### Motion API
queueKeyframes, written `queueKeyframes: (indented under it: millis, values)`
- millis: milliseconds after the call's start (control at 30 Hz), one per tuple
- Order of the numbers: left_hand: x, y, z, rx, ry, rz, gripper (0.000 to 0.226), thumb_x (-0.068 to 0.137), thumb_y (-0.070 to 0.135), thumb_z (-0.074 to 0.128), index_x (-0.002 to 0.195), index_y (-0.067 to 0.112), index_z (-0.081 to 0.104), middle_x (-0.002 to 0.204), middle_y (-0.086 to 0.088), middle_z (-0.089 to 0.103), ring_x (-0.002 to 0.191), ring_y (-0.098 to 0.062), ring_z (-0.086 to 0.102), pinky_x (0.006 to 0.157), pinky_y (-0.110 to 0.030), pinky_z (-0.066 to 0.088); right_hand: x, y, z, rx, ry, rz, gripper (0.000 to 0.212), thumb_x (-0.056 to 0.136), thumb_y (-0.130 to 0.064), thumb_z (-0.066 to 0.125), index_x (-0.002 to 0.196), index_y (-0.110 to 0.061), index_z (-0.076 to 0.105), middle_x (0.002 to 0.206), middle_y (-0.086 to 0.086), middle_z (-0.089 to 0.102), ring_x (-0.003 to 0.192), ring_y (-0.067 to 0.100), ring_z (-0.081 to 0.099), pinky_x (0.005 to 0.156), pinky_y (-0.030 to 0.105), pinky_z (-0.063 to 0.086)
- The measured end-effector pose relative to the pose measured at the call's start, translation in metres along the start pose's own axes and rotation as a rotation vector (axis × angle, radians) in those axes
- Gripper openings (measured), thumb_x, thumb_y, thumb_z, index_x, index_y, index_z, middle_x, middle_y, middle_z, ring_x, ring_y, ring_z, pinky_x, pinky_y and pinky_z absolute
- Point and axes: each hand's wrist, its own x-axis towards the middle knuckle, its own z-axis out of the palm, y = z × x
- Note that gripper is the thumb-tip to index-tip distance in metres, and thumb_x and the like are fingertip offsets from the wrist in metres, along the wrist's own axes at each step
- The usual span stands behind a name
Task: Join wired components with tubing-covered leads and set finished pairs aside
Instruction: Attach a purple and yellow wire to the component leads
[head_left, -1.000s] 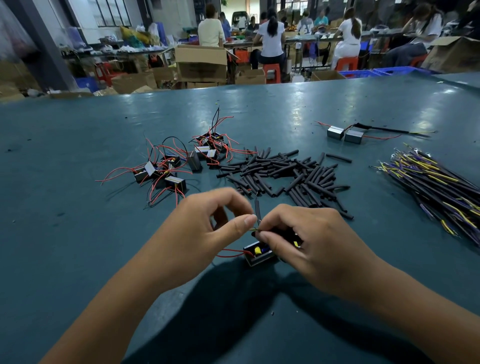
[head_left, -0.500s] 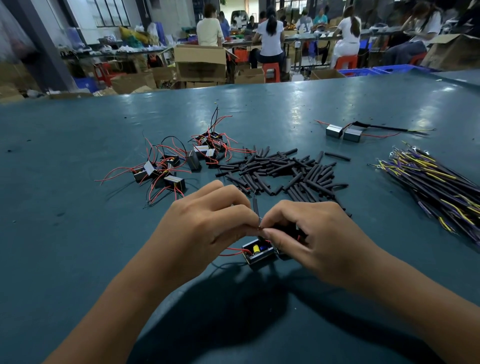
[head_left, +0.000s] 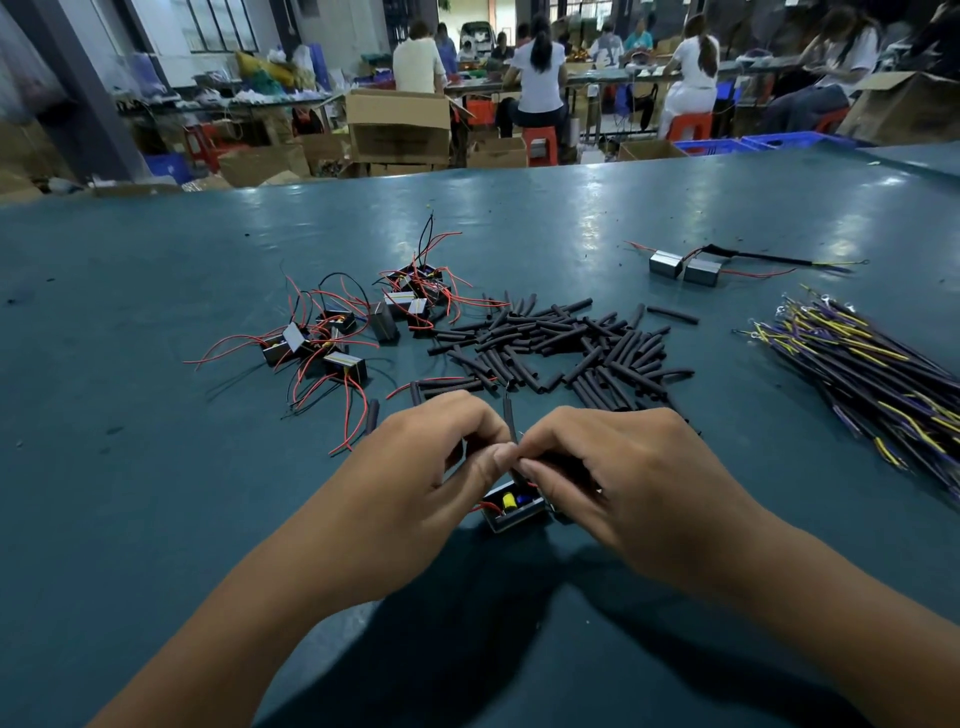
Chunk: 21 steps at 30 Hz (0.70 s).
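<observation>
My left hand (head_left: 421, 467) and my right hand (head_left: 618, 467) meet fingertip to fingertip near the table's front, pinching thin wire ends where a black tube (head_left: 510, 418) stands up between them. Just below the fingers sits a small black box component (head_left: 514, 512) with yellow and blue parts inside. A pile of black tubing pieces (head_left: 561, 348) lies beyond the hands. Several box components with red wires (head_left: 353, 327) are scattered at the left. A bundle of tubing-covered leads with yellow and purple wires (head_left: 872, 364) lies at the right. One joined pair (head_left: 685, 267) rests at the far right.
The teal table (head_left: 156, 467) stretches wide around the work. Past its far edge are cardboard boxes (head_left: 397, 127), blue crates and red stools, with people seated at other benches with their backs turned.
The two hands have closed together from a slight gap, thumbs and fingertips now touching around the wire ends. The box component stays below them.
</observation>
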Motion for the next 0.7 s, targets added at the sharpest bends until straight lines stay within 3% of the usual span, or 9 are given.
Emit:
queueKeyframes:
  millis: [133, 300, 367, 433, 567, 633, 700]
  values:
    - [-0.002, 0.005, -0.001, -0.229, -0.05, -0.159, 0.024, 0.098, 0.029, 0.059, 0.075, 0.024, 0.061, 0.059, 0.014, 0.044, 0.054, -0.003, 0.033, 0.05, -0.017, 0.028, 0.0, -0.002, 0.002, -0.011, 0.01, -0.01, 0.023, 0.098, -0.028, 0.056, 0.093, -0.01, 0.069, 0.075, -0.002, 0.068, 0.059, 0.02, 0.062, 0.049, 0.04, 0.05]
    - [-0.003, 0.008, 0.0, -0.591, -0.097, -0.51, 0.028, 0.095, 0.024, 0.063, 0.067, 0.019, 0.063, 0.061, 0.001, 0.038, 0.052, -0.012, 0.025, 0.047, -0.024, 0.02, 0.0, -0.005, 0.005, -0.128, 0.055, -0.078, 0.022, 0.1, -0.023, 0.056, 0.088, -0.01, 0.07, 0.069, -0.001, 0.064, 0.053, 0.02, 0.058, 0.041, 0.039, 0.046]
    - [-0.003, 0.008, -0.002, -0.648, -0.099, -0.537, 0.028, 0.094, 0.022, 0.064, 0.067, 0.017, 0.062, 0.06, 0.002, 0.04, 0.051, -0.01, 0.027, 0.047, -0.023, 0.02, 0.0, -0.005, 0.006, -0.176, 0.051, -0.099, 0.024, 0.101, -0.022, 0.055, 0.087, -0.01, 0.07, 0.068, 0.0, 0.064, 0.053, 0.021, 0.058, 0.04, 0.039, 0.045]
    - [-0.002, 0.004, -0.003, -0.473, -0.051, -0.424, 0.023, 0.093, 0.026, 0.068, 0.073, 0.014, 0.066, 0.059, 0.005, 0.045, 0.052, -0.009, 0.031, 0.048, -0.023, 0.024, 0.0, -0.005, 0.007, -0.157, 0.05, -0.088, 0.023, 0.1, -0.023, 0.056, 0.088, -0.01, 0.07, 0.069, -0.001, 0.064, 0.053, 0.02, 0.059, 0.041, 0.039, 0.046]
    - [-0.001, -0.002, -0.013, -0.144, 0.016, -0.06, 0.001, 0.088, 0.03, 0.068, 0.088, 0.031, 0.067, 0.072, 0.018, 0.059, 0.059, -0.002, 0.045, 0.055, -0.013, 0.034, 0.0, -0.001, 0.005, -0.013, 0.037, 0.01, 0.022, 0.097, -0.029, 0.055, 0.091, -0.013, 0.068, 0.073, -0.005, 0.066, 0.058, 0.015, 0.059, 0.052, 0.037, 0.049]
    - [0.0, -0.008, -0.017, 0.075, 0.025, 0.114, 0.017, 0.085, 0.022, 0.07, 0.097, 0.034, 0.067, 0.089, 0.018, 0.06, 0.073, -0.005, 0.052, 0.064, -0.014, 0.038, 0.0, 0.001, 0.004, 0.053, 0.022, 0.059, 0.019, 0.097, -0.03, 0.057, 0.093, -0.014, 0.067, 0.074, -0.008, 0.066, 0.061, 0.012, 0.059, 0.058, 0.034, 0.049]
    - [0.003, -0.012, -0.018, 0.192, 0.042, 0.224, 0.017, 0.087, 0.024, 0.072, 0.103, 0.028, 0.07, 0.1, 0.017, 0.06, 0.088, -0.007, 0.055, 0.073, -0.024, 0.045, 0.0, 0.003, 0.003, 0.093, 0.017, 0.077, 0.013, 0.095, -0.026, 0.062, 0.093, -0.014, 0.068, 0.075, -0.008, 0.066, 0.063, 0.01, 0.059, 0.061, 0.03, 0.048]
